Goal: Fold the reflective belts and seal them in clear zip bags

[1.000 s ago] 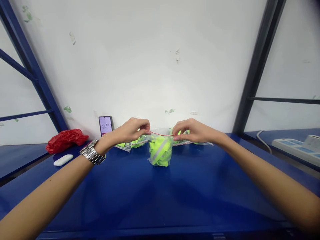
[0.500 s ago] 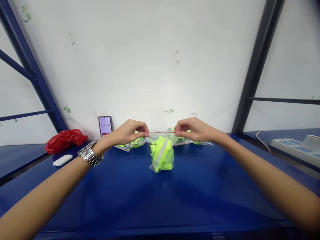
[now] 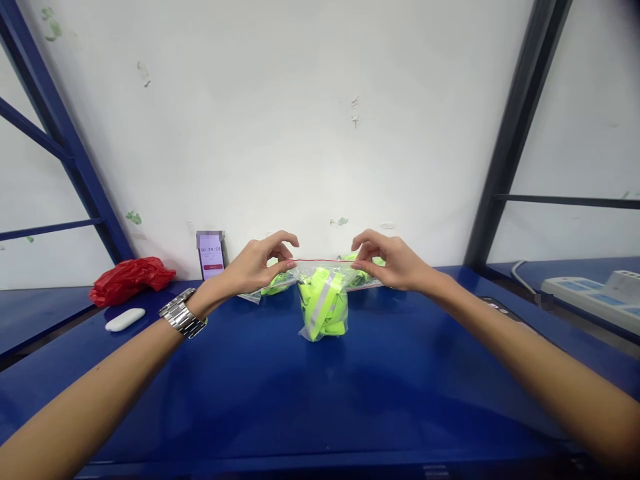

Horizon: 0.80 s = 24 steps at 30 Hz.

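A clear zip-lock bag (image 3: 302, 320) hangs upright between my hands, its red-edged top stretched straight across. Folded inside it is a neon yellow reflective vest (image 3: 327, 303) with a grey stripe. My left hand (image 3: 267, 261) pinches the bag's top left corner with the thumb and a curled finger, the index finger lifted off. At the top right corner, my right hand (image 3: 387, 260) grips the bag the same way, index finger raised. Behind my hands lie other bagged neon yellow vests (image 3: 277, 283), partly hidden.
A phone (image 3: 211, 257) showing a timer leans on the wall at the back left. Near it are a red plastic bag (image 3: 131, 280) and a white oval object (image 3: 125, 319). A dark flat device (image 3: 493, 305) lies behind my right forearm. Power strips (image 3: 595, 297) sit far right, beyond the post.
Both index fingers have lifted off the bag's top edge, while the thumbs stay on its corners. The bag has risen very slightly.
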{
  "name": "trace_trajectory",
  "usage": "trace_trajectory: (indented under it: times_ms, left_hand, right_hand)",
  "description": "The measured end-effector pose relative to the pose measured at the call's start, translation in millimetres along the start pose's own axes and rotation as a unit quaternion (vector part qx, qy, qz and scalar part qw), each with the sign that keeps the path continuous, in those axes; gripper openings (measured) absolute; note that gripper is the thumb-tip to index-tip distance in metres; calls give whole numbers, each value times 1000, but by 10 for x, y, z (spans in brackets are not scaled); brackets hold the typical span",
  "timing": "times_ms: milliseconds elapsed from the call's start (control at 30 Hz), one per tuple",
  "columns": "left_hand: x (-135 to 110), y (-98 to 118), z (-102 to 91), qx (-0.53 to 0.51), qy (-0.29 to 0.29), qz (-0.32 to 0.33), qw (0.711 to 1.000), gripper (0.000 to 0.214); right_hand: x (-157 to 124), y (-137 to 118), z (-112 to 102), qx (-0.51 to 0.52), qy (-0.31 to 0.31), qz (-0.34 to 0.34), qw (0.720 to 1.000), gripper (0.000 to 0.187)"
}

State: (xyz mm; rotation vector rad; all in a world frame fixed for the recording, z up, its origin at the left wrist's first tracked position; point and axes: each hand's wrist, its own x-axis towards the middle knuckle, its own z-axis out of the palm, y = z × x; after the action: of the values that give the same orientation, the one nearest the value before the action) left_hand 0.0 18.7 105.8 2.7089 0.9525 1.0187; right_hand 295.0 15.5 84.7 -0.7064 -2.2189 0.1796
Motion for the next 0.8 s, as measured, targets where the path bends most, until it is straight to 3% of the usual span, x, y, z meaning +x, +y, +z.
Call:
trace_trajectory:
  times_ms: [300,500,600,800]
  left_hand:
    - [-17,23,72,19,15,19,1000,31]
    - [4,28,42,-29,-53,-3,998,39]
    - [52,52,25,-15,-88,-1,996,30]
    - [111,99,27,41,-91,32,994,21]
  right_hand:
    - [-19,-50,82,-31,55,-13,998,18]
    - [-14,-46,67,7,-27,28,999,20]
    - [5,-74,36,-4,-66,40,997,20]
    - [53,-144,9,-18,-98,51,994,19]
